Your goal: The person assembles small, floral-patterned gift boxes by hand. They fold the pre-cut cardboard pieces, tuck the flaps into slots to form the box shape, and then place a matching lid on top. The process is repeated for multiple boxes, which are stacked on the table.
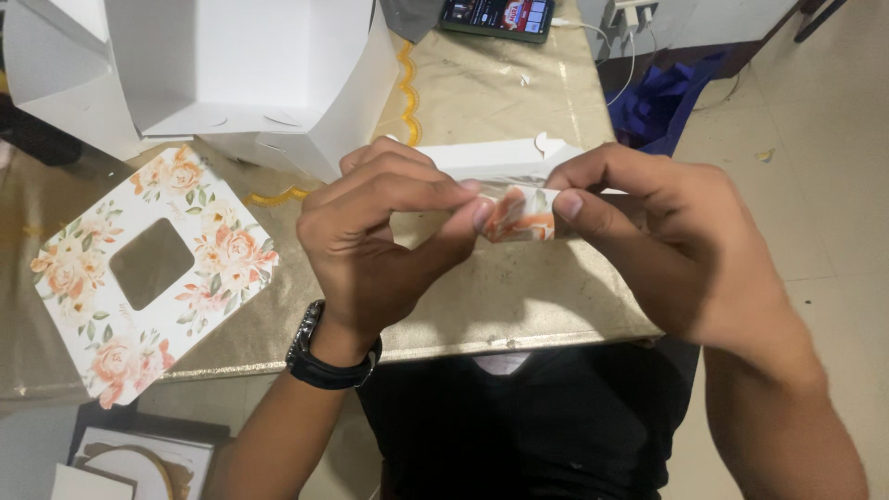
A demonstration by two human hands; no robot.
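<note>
Flowered card strip (520, 215) is being pinched at both ends by left hand (375, 245) and right hand (662, 231) fingers, above the worktop (519, 296) edge.

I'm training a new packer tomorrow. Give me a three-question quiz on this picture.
1. True or false: both hands pinch the floral strip.
2. Which wrist wears the watch?
3. The floral panel with a window lies: A) under the phone, B) on the left of the table, C) on the floor.

Key: 1 true, left hand and right hand grip it. 2 left. 3 B.
</note>
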